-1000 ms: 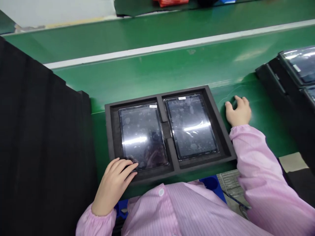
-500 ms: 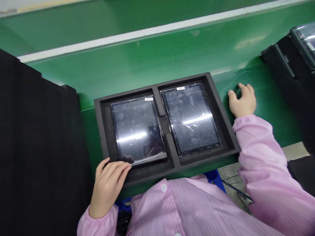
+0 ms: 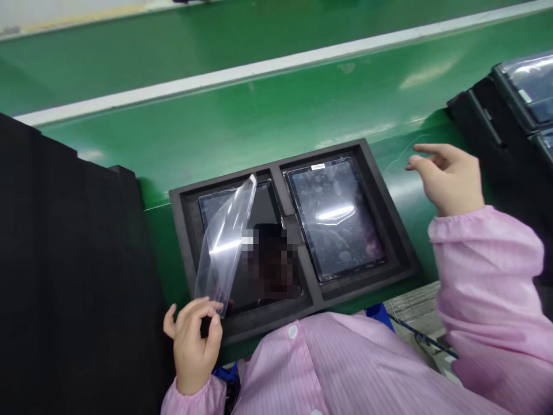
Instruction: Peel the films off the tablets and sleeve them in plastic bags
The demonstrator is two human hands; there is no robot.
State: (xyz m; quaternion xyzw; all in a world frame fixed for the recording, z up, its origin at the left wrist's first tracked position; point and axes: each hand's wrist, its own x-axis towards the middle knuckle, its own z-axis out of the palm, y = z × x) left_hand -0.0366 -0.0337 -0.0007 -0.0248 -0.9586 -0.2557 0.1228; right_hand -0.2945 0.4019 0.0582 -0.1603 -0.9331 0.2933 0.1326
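My left hand (image 3: 195,340) pinches the lower corner of a clear protective film (image 3: 227,242) between thumb and fingers. The film curls up over the left tablet (image 3: 265,204), its upper corner with a white tab standing away from the glass. That tablet lies face up in the left compartment of a black foam tray (image 3: 320,293). A second tablet (image 3: 339,219), with a small white label at its top, rests in the right compartment. My right hand (image 3: 453,176) hovers to the right of the tray, fingers curled, thumb and forefinger tips slightly apart, with nothing visible between them.
Tall black foam stacks (image 3: 82,276) stand close on the left. At the right, more black foam (image 3: 488,132) holds further devices (image 3: 531,86) with glossy screens. The green bench (image 3: 259,127) has a white strip (image 3: 259,72) running along behind the tray.
The film on the left tablet has been lifted from its top right corner and folded toward the lower left, held by my left hand. My right hand has risen from the bench and shifted right.
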